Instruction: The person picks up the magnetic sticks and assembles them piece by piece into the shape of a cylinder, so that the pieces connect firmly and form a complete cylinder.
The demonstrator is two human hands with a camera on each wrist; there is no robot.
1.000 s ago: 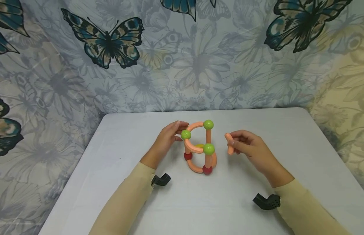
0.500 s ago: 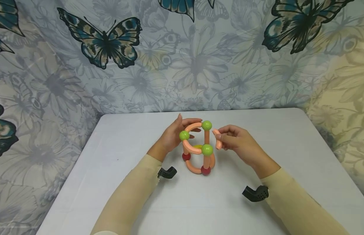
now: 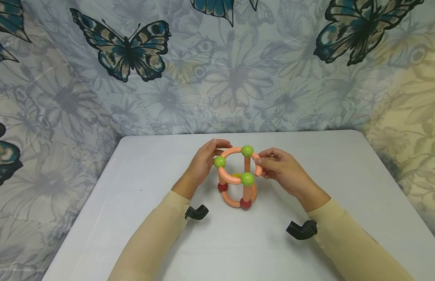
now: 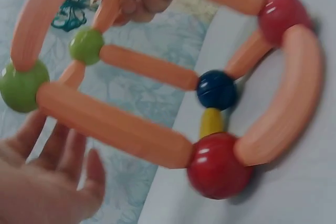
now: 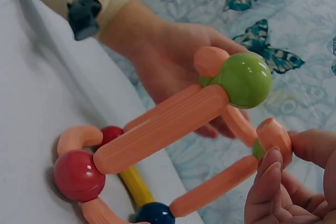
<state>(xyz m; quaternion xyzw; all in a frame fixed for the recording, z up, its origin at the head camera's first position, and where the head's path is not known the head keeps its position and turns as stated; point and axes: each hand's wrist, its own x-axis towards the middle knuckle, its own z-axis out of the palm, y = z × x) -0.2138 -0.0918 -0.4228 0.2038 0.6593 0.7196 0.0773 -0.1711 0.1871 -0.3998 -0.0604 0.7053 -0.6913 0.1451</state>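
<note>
A frame of orange rods and coloured balls stands upright on the table. Green balls form its top corners, joined by curved rods, and red balls sit at the bottom. A blue ball and a yellow rod show low at its back. My right hand pinches a short curved orange rod between thumb and fingers, its upper end right at the far green ball. My left hand holds nothing; its loosely extended fingers reach behind the left green ball.
The white table ends at a flowered cloth backdrop with butterflies. Black wrist-worn pieces jut inward from both sleeves, low over the tabletop.
My right hand has moved left, bringing the curved rod from beside the frame to its far green ball. My left hand reached further behind the frame, then drew back somewhat.
</note>
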